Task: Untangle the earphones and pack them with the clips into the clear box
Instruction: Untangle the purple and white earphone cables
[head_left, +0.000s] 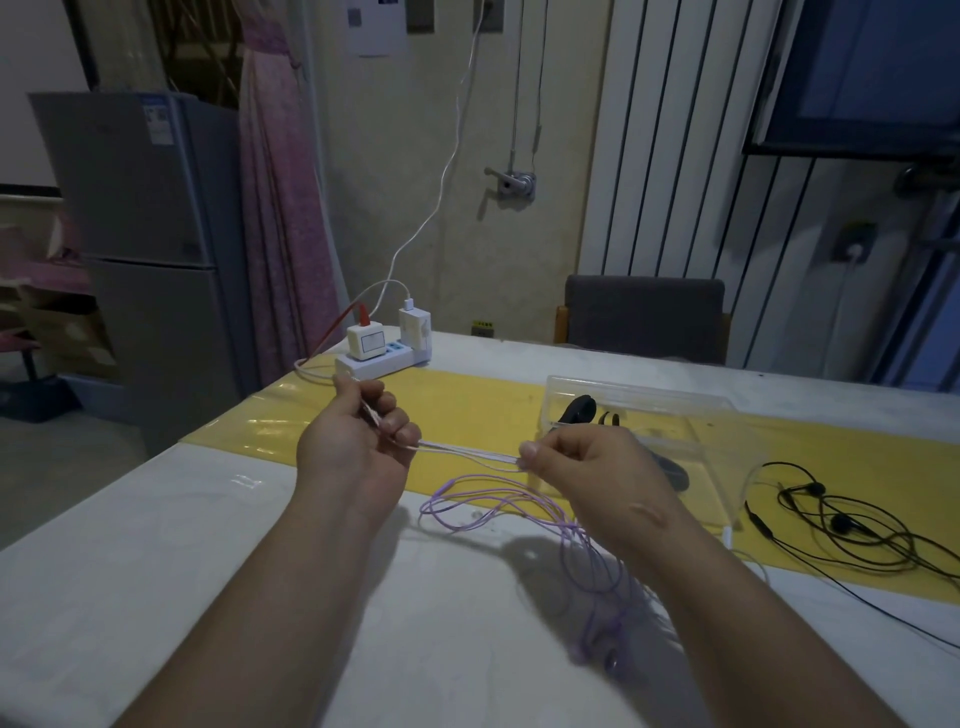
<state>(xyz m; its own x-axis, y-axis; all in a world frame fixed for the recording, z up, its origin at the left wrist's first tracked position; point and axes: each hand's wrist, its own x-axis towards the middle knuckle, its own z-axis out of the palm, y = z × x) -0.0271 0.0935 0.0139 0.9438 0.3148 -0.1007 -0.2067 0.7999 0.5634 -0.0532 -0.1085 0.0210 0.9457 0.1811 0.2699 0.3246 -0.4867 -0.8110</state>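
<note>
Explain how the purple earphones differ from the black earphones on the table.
Colour: the purple earphones are pale violet, the black earphones dark.
Place: the purple earphones lie mostly on the white table beneath the right hand; the black earphones lie mostly on the yellow runner, right of the clear box.
Shared: both are tangled loops, and neither is in the box. The left hand and right hand hold a white cable.

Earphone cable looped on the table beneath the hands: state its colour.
The cable is purple; head view.
</note>
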